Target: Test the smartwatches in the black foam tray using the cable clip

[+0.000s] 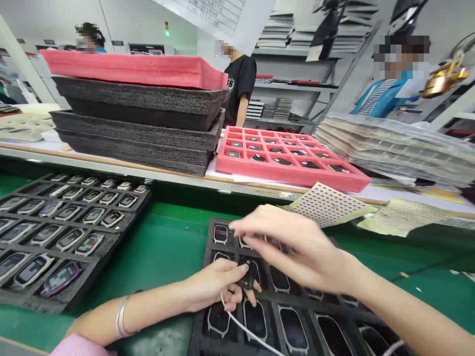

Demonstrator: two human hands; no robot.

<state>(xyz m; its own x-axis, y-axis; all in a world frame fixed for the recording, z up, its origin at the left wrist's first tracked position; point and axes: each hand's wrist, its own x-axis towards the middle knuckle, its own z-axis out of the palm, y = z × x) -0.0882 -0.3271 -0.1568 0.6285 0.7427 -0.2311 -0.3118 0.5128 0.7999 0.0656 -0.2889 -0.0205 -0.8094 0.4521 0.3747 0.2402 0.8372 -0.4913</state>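
My left hand (226,282), with a silver bangle at the wrist, pinches a small black watch body (248,275) between thumb and fingers. A white cable (247,330) runs from those fingers toward the bottom edge; where its end attaches is hidden. Above and to the right, my right hand (287,244) is slightly blurred, its thumb and fingers apart and nothing visible in them. Both hands are over a black foam tray (198,321) whose compartments hold rows of smartwatches (293,329) with dark screens. My right hand and forearm cover part of that tray.
At left on the green bench lies another black foam tray (94,269) of watches. The shelf above carries stacked black foam trays (141,133), a pink foam tray (289,173) with small dark parts, and clear plastic trays (401,146). A red-dotted sticker sheet (328,205) hangs over its edge. People stand beyond.
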